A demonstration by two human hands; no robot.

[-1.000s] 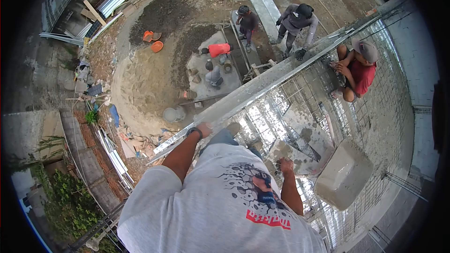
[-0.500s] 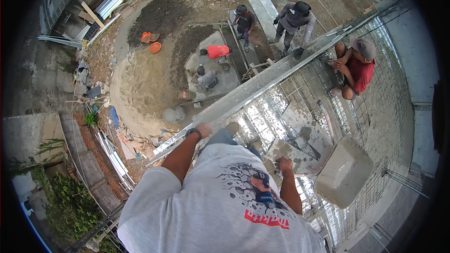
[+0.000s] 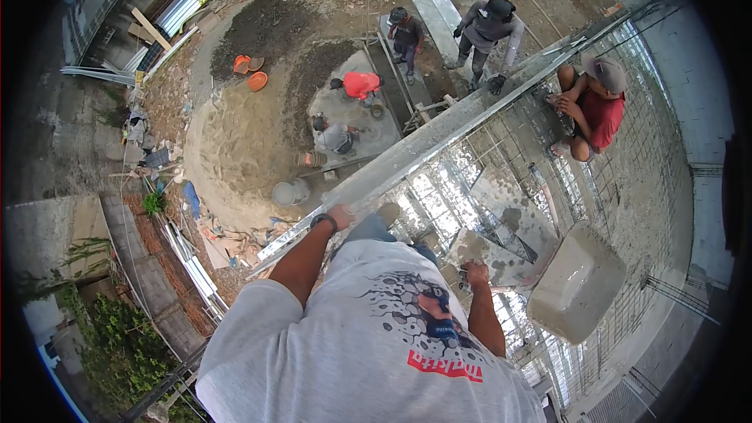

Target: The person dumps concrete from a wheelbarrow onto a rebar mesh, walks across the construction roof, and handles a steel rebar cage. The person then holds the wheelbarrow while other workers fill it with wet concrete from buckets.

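Observation:
My left hand (image 3: 340,217), with a dark band on its wrist, rests at the long concrete edge beam (image 3: 407,158); its fingers are too small to make out clearly. Lower right, the fingers of my right hand (image 3: 475,273) are curled in, and what they hold, if anything, is hidden. Just above that hand lies a flat board (image 3: 495,260) smeared with wet mortar. A grey mortar tub (image 3: 578,282) stands to the right of it, tilted in view, with some wet grey residue inside.
A person in a red shirt (image 3: 601,121) squats on the wire mesh (image 3: 638,188) at the right. Past the beam, a person in grey (image 3: 489,31) stands near it. Several people work below, near a sand heap (image 3: 235,149) and a round bucket (image 3: 288,193).
The person in a grey shirt below has shifted left and reaches out an arm. The view has tilted slightly. Both my hands stay in nearly the same places.

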